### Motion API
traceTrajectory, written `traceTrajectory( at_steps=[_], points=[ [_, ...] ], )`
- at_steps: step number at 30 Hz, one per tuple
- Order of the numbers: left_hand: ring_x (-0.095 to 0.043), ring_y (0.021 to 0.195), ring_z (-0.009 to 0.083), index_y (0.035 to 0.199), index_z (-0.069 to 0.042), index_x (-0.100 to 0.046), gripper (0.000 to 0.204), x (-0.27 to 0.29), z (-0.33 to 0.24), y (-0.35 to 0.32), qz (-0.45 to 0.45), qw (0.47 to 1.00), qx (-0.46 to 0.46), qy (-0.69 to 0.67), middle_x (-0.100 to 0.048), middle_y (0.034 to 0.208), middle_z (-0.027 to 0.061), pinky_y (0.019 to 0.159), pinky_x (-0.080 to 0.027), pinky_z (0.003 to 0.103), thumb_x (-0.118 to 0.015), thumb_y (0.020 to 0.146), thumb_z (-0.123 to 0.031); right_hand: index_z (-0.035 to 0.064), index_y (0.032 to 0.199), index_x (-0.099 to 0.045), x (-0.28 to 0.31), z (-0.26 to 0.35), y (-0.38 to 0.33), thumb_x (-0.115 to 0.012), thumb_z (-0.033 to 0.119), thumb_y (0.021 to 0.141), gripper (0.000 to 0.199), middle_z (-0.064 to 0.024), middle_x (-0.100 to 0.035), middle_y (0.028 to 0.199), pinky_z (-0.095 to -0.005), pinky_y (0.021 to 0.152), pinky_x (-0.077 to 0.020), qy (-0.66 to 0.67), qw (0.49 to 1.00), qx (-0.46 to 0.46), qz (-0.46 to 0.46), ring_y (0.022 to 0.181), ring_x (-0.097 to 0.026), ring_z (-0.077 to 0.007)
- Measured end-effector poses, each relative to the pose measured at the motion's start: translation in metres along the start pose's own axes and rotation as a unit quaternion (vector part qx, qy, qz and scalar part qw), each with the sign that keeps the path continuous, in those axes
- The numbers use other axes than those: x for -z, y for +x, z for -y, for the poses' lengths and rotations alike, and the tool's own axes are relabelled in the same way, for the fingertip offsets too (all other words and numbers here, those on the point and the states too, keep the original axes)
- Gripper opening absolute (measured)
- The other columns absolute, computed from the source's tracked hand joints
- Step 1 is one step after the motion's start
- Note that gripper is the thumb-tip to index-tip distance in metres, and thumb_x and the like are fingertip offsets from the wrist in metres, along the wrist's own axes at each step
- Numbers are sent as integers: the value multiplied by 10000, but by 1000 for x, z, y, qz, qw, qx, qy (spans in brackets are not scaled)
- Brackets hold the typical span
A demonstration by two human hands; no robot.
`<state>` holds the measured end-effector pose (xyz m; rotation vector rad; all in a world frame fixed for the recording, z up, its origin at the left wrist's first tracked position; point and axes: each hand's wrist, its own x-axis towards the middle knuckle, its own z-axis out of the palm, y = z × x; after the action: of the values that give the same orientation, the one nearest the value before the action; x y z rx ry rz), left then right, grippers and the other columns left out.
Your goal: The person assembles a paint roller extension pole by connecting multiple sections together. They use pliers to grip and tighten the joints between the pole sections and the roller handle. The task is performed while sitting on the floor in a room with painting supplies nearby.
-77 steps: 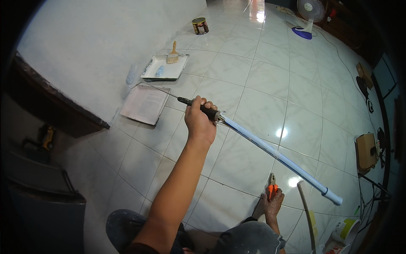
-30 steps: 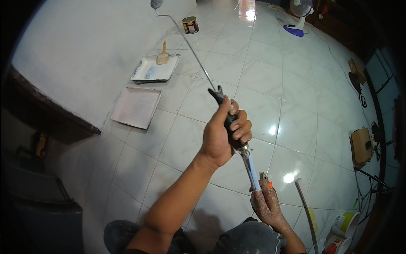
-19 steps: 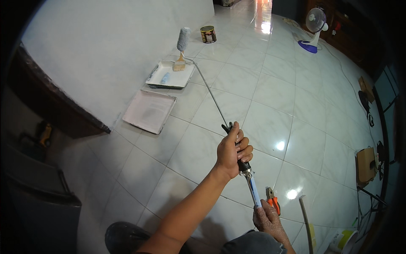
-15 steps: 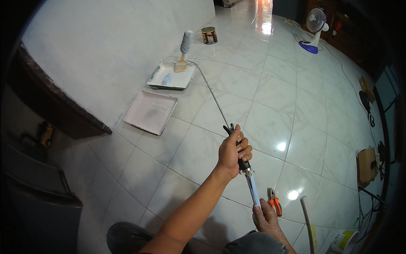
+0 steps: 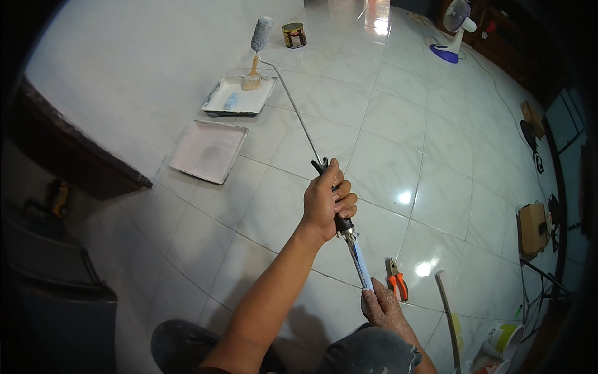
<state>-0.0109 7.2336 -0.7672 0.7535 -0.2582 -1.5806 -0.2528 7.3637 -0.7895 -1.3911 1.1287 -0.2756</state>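
Observation:
My left hand (image 5: 327, 199) grips the black handle of a paint roller (image 5: 261, 32) on a long thin metal shaft. The grey roller head is far ahead, at the white wall above the paint tray (image 5: 218, 106). A pale blue extension pole (image 5: 359, 265) runs from the handle down toward me. My right hand (image 5: 380, 305), flecked with paint, holds the pole's near end close to my body.
A brush (image 5: 251, 80) lies in the paint tray, and a pinkish flat tray (image 5: 208, 149) sits beside it. A paint can (image 5: 294, 34) stands by the wall. Orange pliers (image 5: 397, 283) lie near my right hand. A fan (image 5: 455, 31), a cardboard box (image 5: 532, 227) and a bucket (image 5: 504, 340) stand to the right.
The pole swung from lying across the floor to pointing away at the wall. My right hand came off the floor by the pliers and took the pole's near end.

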Motion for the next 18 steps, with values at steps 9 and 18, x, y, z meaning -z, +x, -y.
traceTrajectory(
  at_steps=[9, 18],
  points=[
    [-265, 458, 58, 772, -195, -394, 391, 0, 11, 3, -7, 999, 9, 35, -298, 594, -65, 429, -261, 252, -548, 1084, -374, -28, 982, -566, -4, 17, -3, -466, 330, 1138, 403, -143, -520, 624, -458, 582, -420, -73, 995, -39, -48, 566, -495, -237],
    [-284, 477, 53, 795, -184, -410, 362, 13, 22, 2, -14, 998, 13, 62, -312, 599, -63, 458, -286, 258, -555, 1081, -352, -58, 939, -586, 1, 13, 1, -499, 366, 1128, 472, -147, -532, 631, -460, 589, -431, -51, 996, -72, -19, 573, -508, -234]
  ],
)
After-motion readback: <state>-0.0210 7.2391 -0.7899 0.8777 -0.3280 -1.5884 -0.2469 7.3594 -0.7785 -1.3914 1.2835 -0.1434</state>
